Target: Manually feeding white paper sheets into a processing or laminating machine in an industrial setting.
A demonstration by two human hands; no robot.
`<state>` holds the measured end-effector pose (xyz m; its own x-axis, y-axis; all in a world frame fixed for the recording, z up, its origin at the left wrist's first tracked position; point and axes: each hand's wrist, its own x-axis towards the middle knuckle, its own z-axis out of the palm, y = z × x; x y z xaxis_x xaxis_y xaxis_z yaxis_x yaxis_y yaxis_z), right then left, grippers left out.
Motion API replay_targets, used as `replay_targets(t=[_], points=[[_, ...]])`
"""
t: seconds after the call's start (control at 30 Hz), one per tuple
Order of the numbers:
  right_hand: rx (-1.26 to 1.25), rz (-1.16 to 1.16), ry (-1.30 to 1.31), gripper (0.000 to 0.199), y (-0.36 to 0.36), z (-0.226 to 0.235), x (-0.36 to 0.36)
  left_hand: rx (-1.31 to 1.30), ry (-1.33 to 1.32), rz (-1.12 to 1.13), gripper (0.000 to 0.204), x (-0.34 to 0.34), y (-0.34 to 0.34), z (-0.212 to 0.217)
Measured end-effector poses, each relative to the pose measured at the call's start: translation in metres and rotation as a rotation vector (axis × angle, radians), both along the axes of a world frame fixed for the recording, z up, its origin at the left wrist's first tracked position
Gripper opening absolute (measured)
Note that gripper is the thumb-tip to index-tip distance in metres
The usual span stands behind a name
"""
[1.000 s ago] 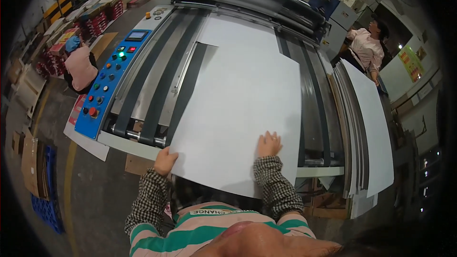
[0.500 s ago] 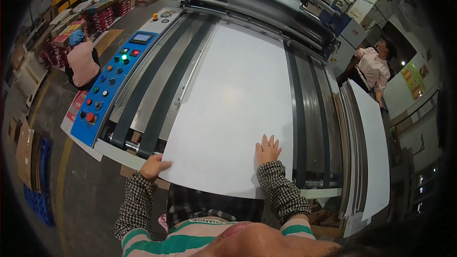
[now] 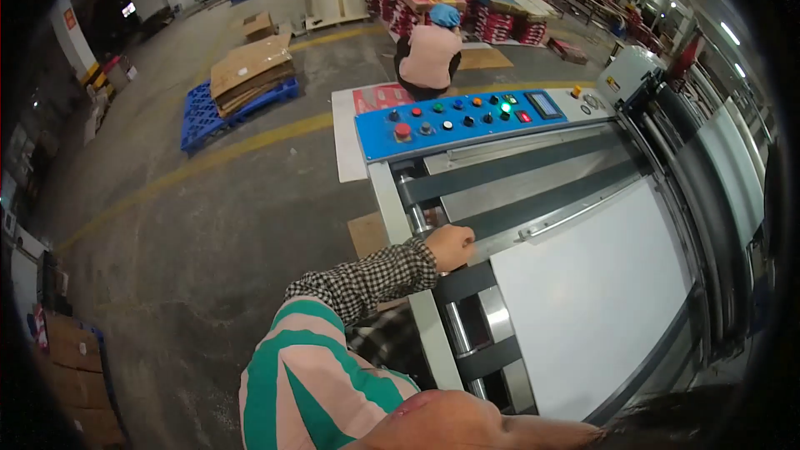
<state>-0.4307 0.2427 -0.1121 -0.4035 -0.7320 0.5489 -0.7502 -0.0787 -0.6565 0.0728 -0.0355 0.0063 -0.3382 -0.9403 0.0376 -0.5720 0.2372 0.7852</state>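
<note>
My left hand [image 3: 451, 248], fingers curled into a loose fist, is over the near end of a dark conveyor belt [image 3: 533, 214]; I see nothing in it. Beyond it to the right, a large white sheet [image 3: 593, 287] lies flat on the machine's bed, its far end by the black roller [image 3: 708, 221]. The sheet is apart from my left hand. A metal guide bar [image 3: 575, 215] runs along the sheet's left edge. My right hand is out of the picture.
A blue control panel [image 3: 467, 125] with buttons and a small screen lines the machine's left side. Past it crouches a person [image 3: 429, 58] in a blue cap near stacked red-and-white goods [image 3: 492, 23]. Flat cardboard [image 3: 250, 73] lies on a blue pallet [image 3: 197, 121].
The view has swung left. The white sheet has moved forward, away from my left hand, which has let go of its near left corner. My right hand has gone out of view.
</note>
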Motion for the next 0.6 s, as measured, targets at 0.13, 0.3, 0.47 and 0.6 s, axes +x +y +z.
replay_targets(t=[0.13, 0.3, 0.47, 0.6], points=[[0.213, -0.126, 0.041, 0.025, 0.015, 0.004, 0.001, 0.043, -0.054, 0.100, 0.025, 0.018, 0.005, -0.008], [0.458, -0.458, 0.093, 0.022, 0.090, 0.030, 0.004, 0.040, -0.023, -0.042, 0.025, -0.023, 0.023, -0.016], [0.702, -0.806, 0.062, 0.019, 0.158, 0.041, 0.058, 0.122, 0.139, -0.600, 0.023, -0.115, 0.107, -0.031], [0.492, -0.947, 0.034, 0.013, 0.108, -0.001, 0.132, 0.341, 0.116, -1.088, 0.031, -0.130, 0.170, -0.017]])
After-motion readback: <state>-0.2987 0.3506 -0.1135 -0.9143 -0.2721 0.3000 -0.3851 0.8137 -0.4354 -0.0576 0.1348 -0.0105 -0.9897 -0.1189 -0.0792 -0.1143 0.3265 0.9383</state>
